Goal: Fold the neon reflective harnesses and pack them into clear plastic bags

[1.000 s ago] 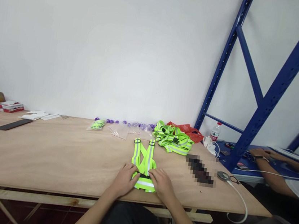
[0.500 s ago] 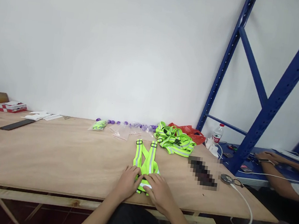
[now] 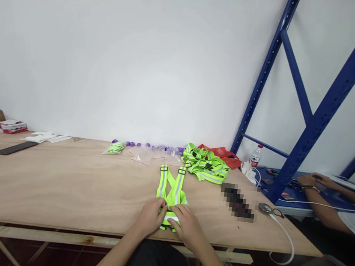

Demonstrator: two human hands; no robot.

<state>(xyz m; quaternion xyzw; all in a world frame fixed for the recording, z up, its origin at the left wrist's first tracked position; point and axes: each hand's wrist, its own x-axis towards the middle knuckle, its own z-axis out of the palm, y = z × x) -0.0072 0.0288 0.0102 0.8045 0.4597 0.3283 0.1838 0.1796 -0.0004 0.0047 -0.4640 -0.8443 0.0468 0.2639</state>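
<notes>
A neon-green reflective vest (image 3: 172, 188) lies flat on the plywood table (image 3: 61, 183), its two straps crossing and running away from me. My left hand (image 3: 150, 217) and my right hand (image 3: 185, 224) rest side by side on the vest's near end at the table's front edge. Both hands have their fingers curled onto the folded waistband, pinching and pressing it down. The near part of the vest is hidden under my hands.
A heap of more green vests (image 3: 206, 164) and a red bag (image 3: 226, 156) lie behind. Clear plastic bags (image 3: 144, 155), purple pieces and a bagged vest (image 3: 115, 147) line the back. A blue rack (image 3: 298, 122), water bottle (image 3: 255, 156), white cable (image 3: 284, 236) and another person's arm (image 3: 327, 199) are right.
My hands have drawn closer together over the vest's near end, folding the waistband inward so less of it shows. The view shifted slightly.
</notes>
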